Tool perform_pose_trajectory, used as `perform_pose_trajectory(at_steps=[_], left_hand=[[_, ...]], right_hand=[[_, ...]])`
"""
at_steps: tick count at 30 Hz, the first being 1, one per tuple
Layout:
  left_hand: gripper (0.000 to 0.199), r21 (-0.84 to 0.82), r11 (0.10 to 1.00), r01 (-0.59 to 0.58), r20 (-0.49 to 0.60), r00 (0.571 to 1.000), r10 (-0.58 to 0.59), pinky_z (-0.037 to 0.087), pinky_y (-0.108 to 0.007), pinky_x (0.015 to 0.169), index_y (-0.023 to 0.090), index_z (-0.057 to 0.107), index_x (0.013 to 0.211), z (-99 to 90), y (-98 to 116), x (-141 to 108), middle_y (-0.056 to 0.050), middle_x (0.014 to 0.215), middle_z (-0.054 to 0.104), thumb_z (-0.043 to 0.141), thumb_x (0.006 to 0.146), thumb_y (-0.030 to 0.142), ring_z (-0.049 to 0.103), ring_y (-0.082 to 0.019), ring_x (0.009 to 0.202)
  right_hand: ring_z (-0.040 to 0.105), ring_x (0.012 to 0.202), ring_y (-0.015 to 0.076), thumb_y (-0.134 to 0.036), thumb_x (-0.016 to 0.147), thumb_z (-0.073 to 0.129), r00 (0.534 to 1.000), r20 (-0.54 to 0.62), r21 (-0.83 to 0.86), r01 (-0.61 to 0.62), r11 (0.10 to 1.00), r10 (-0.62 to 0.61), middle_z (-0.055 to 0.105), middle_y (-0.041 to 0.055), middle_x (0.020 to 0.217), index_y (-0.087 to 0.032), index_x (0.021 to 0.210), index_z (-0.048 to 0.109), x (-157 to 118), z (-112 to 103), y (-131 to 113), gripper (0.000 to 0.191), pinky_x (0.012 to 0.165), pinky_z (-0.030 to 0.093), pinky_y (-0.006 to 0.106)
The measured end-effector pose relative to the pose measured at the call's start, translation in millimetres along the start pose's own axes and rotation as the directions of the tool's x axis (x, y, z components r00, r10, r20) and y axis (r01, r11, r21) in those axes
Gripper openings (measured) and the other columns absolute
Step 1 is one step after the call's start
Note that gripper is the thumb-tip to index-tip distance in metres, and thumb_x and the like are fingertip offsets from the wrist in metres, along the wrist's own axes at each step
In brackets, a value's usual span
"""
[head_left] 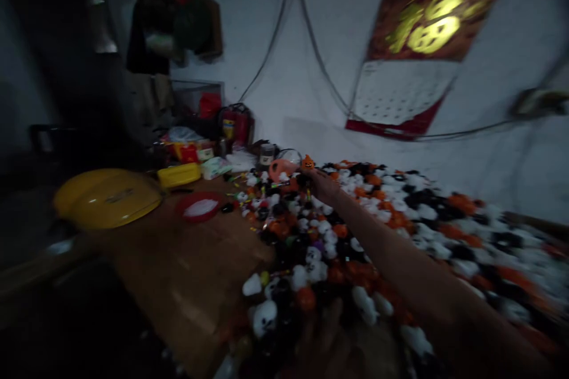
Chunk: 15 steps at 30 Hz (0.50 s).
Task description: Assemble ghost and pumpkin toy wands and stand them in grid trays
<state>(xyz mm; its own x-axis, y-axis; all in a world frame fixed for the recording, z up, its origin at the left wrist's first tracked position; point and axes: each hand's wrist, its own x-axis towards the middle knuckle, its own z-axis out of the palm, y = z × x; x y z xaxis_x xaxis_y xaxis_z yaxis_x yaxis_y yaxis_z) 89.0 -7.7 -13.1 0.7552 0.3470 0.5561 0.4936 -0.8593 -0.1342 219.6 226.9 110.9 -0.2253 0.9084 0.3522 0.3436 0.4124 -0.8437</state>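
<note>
My right hand (323, 187) reaches far out over a big heap of small toys. Its fingers are closed on a small orange pumpkin toy (307, 161) with a dark face, which sticks up at the fingertips. Around it lie white ghost-like toys (313, 254), black pieces and orange pieces (306, 298). Down at the bottom of the view my left hand (322, 343) is dark and blurred. Its fingers look stretched out and apart over the near edge of the heap, beside a white toy with a dark face (264, 317).
Brown cardboard (191, 272) covers the table's left part. On it stand a red dish (199, 207) with white contents and a yellow box (179, 175). A large yellow lid-like object (109, 196) is at far left. A calendar (402, 92) and cables hang on the wall.
</note>
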Motion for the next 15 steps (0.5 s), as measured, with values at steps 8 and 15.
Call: perform_pose_trajectory(at_steps=[8, 15], left_hand=[[0.028, -0.237, 0.934, 0.268, 0.037, 0.963, -0.267, 0.051, -0.05, 0.09, 0.02, 0.066, 0.104, -23.1, 16, 1, -0.002, 0.113, 0.067, 0.045, 0.088, 0.027, 0.05, -0.029, 0.122], [0.03, -0.302, 0.9, 0.314, 0.193, 0.945, -0.264, 0.041, -0.05, 0.102, 0.016, 0.066, 0.104, -32.1, 20, 13, -0.005, 0.119, 0.064, 0.044, 0.089, 0.031, 0.037, -0.028, 0.132]], right_hand=[[0.064, 0.083, 0.0189, -0.044, 0.082, 0.055, 0.928, -0.107, 0.294, -0.314, 0.903, 0.357, 0.068, 0.0062, 0.09, -0.017, 0.096, 0.061, -233, -86, -14, 0.031, 0.072, 0.054, 0.034], [0.058, 0.09, 0.0183, -0.022, 0.084, 0.054, 0.917, 0.056, -0.455, -0.328, 0.828, 0.394, 0.063, 0.0062, 0.101, -0.018, 0.105, 0.061, -363, -42, -27, 0.022, 0.082, 0.046, 0.032]])
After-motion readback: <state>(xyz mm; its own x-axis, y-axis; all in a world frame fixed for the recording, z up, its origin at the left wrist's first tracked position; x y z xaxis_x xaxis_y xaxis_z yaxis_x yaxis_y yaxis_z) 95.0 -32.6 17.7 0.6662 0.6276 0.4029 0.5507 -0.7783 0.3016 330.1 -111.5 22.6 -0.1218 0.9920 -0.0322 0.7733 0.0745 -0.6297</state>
